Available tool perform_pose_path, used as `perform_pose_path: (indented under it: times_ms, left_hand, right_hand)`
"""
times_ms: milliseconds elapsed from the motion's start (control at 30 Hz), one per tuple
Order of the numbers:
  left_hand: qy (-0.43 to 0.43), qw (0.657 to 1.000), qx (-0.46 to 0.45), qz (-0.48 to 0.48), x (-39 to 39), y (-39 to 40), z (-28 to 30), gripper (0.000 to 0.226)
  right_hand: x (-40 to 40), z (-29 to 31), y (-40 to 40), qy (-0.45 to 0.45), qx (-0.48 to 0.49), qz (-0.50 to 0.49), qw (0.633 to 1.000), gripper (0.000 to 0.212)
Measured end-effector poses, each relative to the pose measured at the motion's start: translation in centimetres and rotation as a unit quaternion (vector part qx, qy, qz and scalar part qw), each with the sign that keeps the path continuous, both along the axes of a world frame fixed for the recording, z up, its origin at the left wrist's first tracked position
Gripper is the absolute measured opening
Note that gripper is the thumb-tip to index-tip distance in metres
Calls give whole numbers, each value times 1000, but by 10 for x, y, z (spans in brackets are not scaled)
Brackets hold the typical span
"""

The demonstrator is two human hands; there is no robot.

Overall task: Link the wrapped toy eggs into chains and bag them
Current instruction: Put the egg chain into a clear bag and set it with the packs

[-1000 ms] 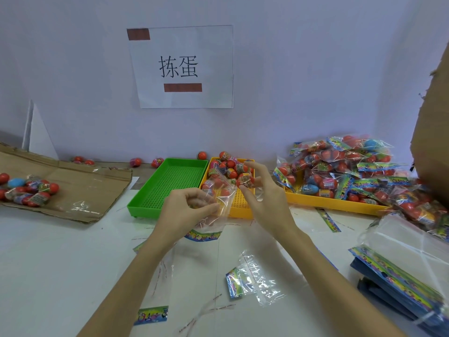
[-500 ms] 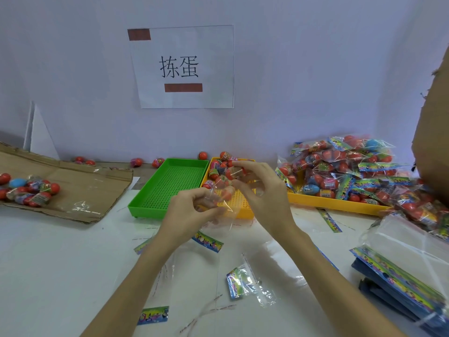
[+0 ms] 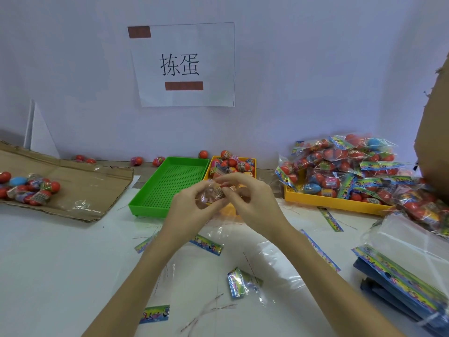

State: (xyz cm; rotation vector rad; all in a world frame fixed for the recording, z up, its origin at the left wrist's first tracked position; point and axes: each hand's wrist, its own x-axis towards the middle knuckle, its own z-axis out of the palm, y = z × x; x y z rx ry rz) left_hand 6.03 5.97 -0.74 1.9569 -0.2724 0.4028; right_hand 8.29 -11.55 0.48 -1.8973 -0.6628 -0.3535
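My left hand [image 3: 188,210] and my right hand [image 3: 252,200] meet above the near end of a small yellow tray [image 3: 211,169]. Between their fingertips they pinch a clear plastic bag with wrapped toy eggs [image 3: 215,192] inside; the bag's lower part hangs down, see-through, over the table. Several loose wrapped eggs [image 3: 233,162], mostly red, fill the yellow tray behind my hands. How many eggs sit in the held bag is hidden by my fingers.
A green tray [image 3: 170,181] stands left of the yellow one. A larger yellow tray [image 3: 325,200] at right holds piled bagged eggs [image 3: 345,164]. Cardboard [image 3: 80,188] with loose eggs [image 3: 26,188] lies at left. Empty bags [image 3: 413,261] stack at the right; header cards [image 3: 206,244] litter the table.
Both hands have drawn closer together and slightly up. The bag, which hung open between them a second ago, is now bunched around the eggs at my fingertips.
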Motion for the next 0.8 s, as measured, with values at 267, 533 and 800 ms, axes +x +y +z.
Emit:
perform_pose_path:
  times_ms: [267,533,800]
  left_hand:
    - [-9,1000,0,-1,-3,-3,1,31]
    - [-14,999,42,19,-1,1,-3,21]
    - [-36,994,85,58,4,5,-6,14]
  right_hand:
    - [1,-1,0,135,73,14,988,11]
    - [-3,0,5,138,-7,52,989,28]
    - [-6,1,11,102,-48,47,992,30]
